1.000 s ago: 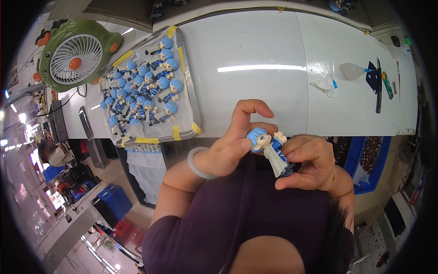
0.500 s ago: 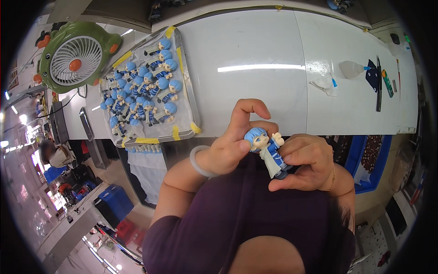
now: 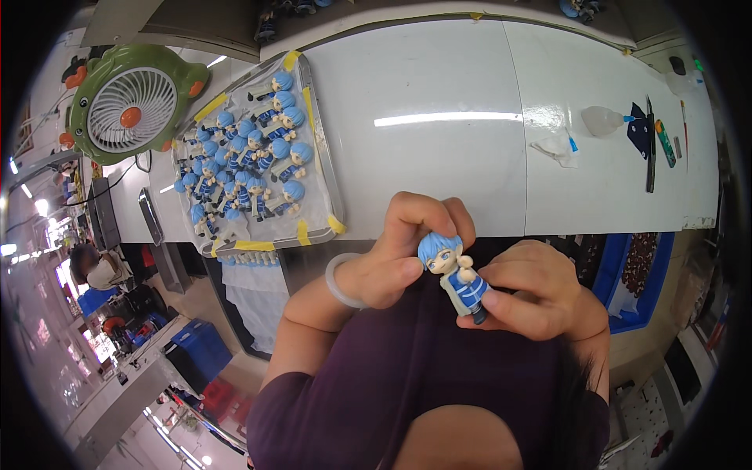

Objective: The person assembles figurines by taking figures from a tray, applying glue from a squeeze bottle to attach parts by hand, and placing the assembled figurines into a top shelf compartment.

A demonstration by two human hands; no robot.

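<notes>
A small figurine [image 3: 464, 283] with light blue hair, a blue outfit and a pale cape is held before my chest, tilted with its head up and to the left. My left hand [image 3: 399, 258], with a white bangle at the wrist, grips the head between thumb and curled fingers. Around the lower body and legs close the thumb and fingers of my right hand [image 3: 536, 288]. Some of the figurine's back and legs is hidden by my fingers. To the left, a tray [image 3: 325, 180] lined with white sheet and yellow tape holds several similar blue-haired figurines [image 3: 254, 188].
A green animal-shaped fan [image 3: 129, 110] stands at the far left of the white table [image 3: 423, 78]. At the right lie a squeeze bottle [image 3: 601, 121], a clear bag [image 3: 556, 146], a black stick-like tool [image 3: 650, 157] and a green cutter-like tool [image 3: 666, 143]. Blue bins [image 3: 654, 274] sit below the table's right side.
The figurine has turned more upright and come slightly lower. My left fingers have curled down onto its head, and my right hand has shifted its hold on the lower body.
</notes>
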